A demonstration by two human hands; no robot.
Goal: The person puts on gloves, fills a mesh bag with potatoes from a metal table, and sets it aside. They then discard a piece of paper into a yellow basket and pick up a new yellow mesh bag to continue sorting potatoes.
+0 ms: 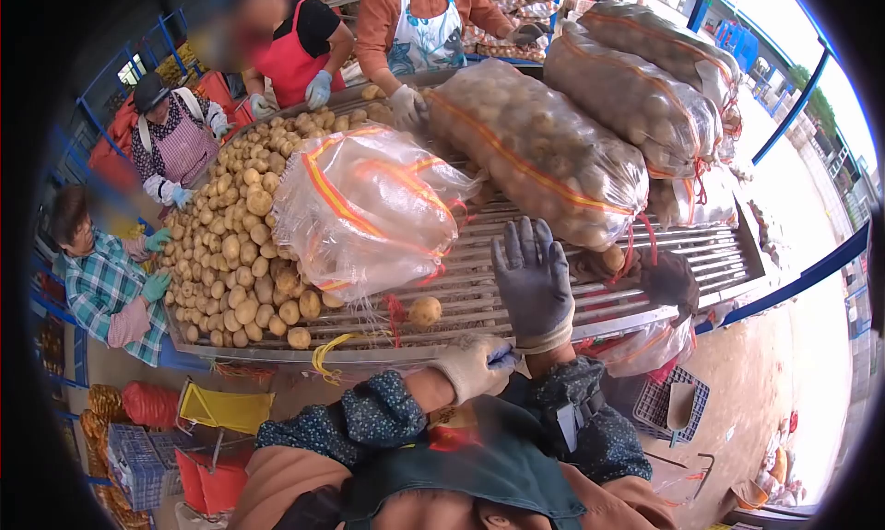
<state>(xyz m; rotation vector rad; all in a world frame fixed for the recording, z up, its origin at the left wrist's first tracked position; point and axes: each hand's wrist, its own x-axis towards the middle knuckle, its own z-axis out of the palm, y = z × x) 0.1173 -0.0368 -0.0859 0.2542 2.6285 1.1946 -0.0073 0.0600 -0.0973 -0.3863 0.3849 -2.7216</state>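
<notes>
Gloved in dark grey, my right hand (535, 286) is stretched out with fingers apart over the metal slats (479, 295), holding nothing. My left hand (475, 364), in a pale glove with a dark fingertip area, is bent near my right wrist; its fingers look drawn together, and what they hold, if anything, is hidden. A crumpled clear plastic sack (369, 207) with orange stripes lies on the slats beside a heap of potatoes (235, 244). A loose potato (425, 312) rests near a red tie (395, 320). Full potato sacks (539, 138) lie beyond my right hand.
Several people in gloves stand around the far and left sides of the table, one in a plaid shirt (111, 286). Yellow cord (332, 350) hangs over the near edge. Crates (671, 403) and a yellow stool (226, 407) stand below; a blue rail (802, 276) crosses at right.
</notes>
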